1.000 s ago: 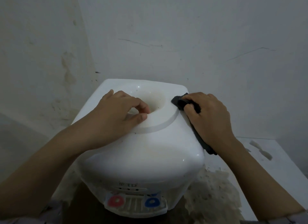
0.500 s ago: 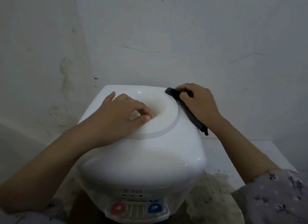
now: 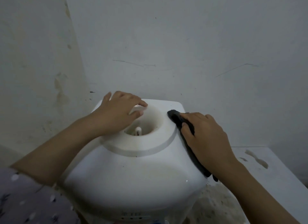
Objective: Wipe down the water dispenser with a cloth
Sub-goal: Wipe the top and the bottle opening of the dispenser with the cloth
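Observation:
The white water dispenser (image 3: 133,178) stands below me in a wall corner. Its top has a raised round collar (image 3: 160,147) around an open well with a small spike inside. My left hand (image 3: 116,113) lies on the collar's far left, and its thumb and fingers pinch the collar's inner rim. A dark cloth (image 3: 176,117) runs along the dispenser's right shoulder. My right hand (image 3: 208,137) holds it down against the surface, thumb over the cloth and palm covering most of it.
Rough stained walls meet in a corner just behind and to the left of the dispenser. A white ledge (image 3: 266,167) with peeling patches lies to the right. The tap panel at the dispenser's front is mostly cut off by the frame's bottom edge.
My left hand has shifted from the collar's near left to its far left. My right hand has slid the cloth from the back right corner forward along the right shoulder.

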